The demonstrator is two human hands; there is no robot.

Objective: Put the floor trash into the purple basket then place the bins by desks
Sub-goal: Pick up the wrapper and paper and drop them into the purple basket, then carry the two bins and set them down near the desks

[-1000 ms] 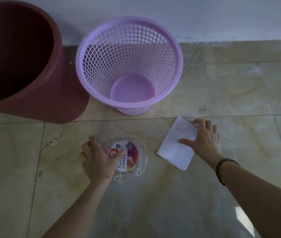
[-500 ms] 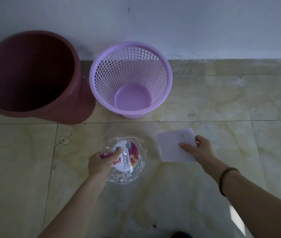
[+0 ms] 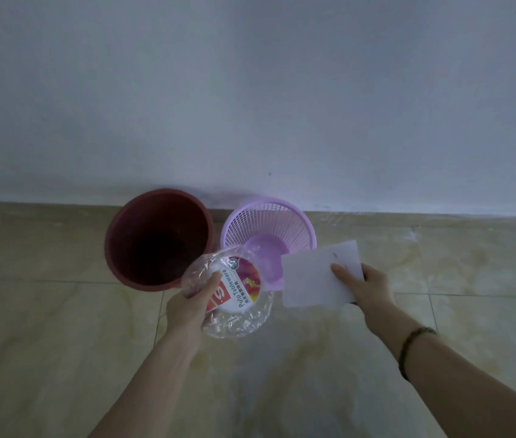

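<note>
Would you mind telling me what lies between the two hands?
In the head view, the plastic wrapper and white paper, one in each hand, with the purple basket behind.

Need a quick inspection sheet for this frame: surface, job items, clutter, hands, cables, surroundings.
Surface: glossy beige tiled floor, grout lines visible, no trash seen lying on it.
Job's things: purple basket upright by the wall, nothing seen inside; plastic tableware wrapper and white paper both held up in front of it.
Clutter: dark red bin upright, beside the basket on its left, looks empty but its inside is dark.
Grippers: left hand grips the wrapper; right hand pinches the paper, dark bracelet on that wrist.
Cables: nothing seen.
Surroundings: plain pale wall; no desks in view.
</note>
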